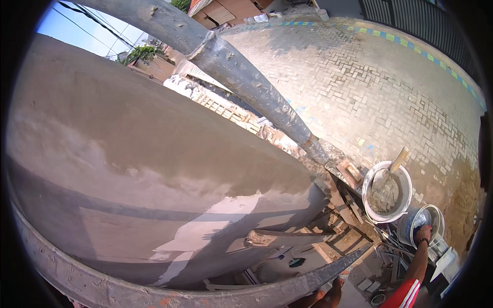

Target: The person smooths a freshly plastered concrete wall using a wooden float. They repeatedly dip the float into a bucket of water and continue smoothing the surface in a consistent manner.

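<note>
Right-hand fingers (422,233) inside round bucket (405,228); spread, any hold unclear.

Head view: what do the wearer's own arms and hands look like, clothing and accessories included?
The right hand shows no glove. A dark, seemingly beaded bracelet circles its wrist. The right forearm is uncovered below a red sleeve with white stripes. The left hand and arm cannot be made out.

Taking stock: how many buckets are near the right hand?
2: a white bucket, higher in view, and the lower, translucent bucket the right hand reaches into. Others may be hidden.
</note>
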The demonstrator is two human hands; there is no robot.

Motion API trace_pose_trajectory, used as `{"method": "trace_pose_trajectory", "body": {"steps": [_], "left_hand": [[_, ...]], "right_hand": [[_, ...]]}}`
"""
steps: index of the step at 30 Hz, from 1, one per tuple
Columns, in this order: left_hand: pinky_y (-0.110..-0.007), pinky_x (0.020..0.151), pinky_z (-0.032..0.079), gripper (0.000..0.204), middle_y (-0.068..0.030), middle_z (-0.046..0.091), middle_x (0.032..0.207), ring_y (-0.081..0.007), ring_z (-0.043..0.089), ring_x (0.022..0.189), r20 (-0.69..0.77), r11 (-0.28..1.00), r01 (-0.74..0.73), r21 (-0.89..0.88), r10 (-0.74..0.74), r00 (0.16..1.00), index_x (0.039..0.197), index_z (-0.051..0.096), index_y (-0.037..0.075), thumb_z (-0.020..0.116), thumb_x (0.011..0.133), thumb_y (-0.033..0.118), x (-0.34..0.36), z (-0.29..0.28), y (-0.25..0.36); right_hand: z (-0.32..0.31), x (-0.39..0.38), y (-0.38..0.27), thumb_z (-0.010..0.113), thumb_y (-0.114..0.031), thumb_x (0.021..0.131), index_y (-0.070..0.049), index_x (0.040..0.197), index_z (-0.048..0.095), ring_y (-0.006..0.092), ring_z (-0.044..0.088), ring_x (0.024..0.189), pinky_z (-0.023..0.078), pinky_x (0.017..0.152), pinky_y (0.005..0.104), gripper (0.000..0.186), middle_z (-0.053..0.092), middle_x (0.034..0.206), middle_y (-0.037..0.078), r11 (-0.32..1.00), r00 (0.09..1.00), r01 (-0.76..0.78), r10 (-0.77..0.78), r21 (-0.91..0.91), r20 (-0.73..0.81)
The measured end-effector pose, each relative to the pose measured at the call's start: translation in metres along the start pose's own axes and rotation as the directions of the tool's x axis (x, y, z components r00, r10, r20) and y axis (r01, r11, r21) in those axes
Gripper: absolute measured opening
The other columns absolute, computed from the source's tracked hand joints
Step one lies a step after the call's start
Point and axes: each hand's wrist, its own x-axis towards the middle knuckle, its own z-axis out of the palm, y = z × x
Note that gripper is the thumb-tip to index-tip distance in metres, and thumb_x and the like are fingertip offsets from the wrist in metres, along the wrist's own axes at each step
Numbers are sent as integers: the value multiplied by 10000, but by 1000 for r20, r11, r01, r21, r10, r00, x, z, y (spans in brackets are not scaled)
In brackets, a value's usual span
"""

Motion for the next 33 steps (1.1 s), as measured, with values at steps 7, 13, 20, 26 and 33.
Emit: {"method": "trace_pose_trajectory", "body": {"steps": [7, 13, 20, 26, 33], "left_hand": [[-472, 1067, 395, 1075, -180, 654, 1265, -373, 574, 1228, 129, 971, -167, -174, 190, 973, 1291, 610, -41, 891, 540, 674, -24, -23, 9], [-464, 986, 469, 918, -243, 677, 1208, -429, 629, 1140, 427, 959, -230, 167, 140, 893, 1229, 662, -11, 833, 622, 656, -8, -20, 15], [-478, 981, 499, 767, -225, 661, 1254, -411, 627, 1154, 390, 977, -213, -16, 202, 898, 1350, 612, 98, 815, 712, 471, -11, -12, 69], [-489, 914, 524, 741, -220, 692, 1167, -412, 656, 1070, 361, 955, -294, -45, 289, 886, 1345, 619, 134, 826, 712, 459, -12, -10, 54], [-490, 880, 530, 705, -217, 703, 1127, -415, 669, 1030, 373, 959, -253, -131, 284, 883, 1286, 646, 105, 829, 705, 460, -8, -12, 53]], "right_hand": [[-152, -67, -36, 547, -72, 793, 11, 1046, 686, 249, 651, 774, 519, 628, 373, 300, 677, 907, 134, 885, 986, 140, -165, 444, 19], [-369, -173, -143, 552, -47, 731, 10, 1075, 670, 173, 606, 637, 482, 527, 309, 369, 642, 830, 66, 447, 895, 312, -435, 839, -101], [-629, -368, -368, 740, -125, 846, -35, 1140, 585, 91, 574, 804, 509, 659, 251, 344, 573, 895, -9, -438, 555, 397, -586, 807, -591], [-782, -532, -508, 653, -15, 842, -4, 1381, 549, 222, 562, 904, 504, 790, 364, 549, 523, 1004, 109, -405, 18, 912, -119, 65, -993], [-874, -590, -606, 652, -115, 887, 23, 1361, 552, 342, 596, 986, 491, 869, 471, 504, 560, 1056, 166, -303, 40, 953, 129, -1, -991]]}}
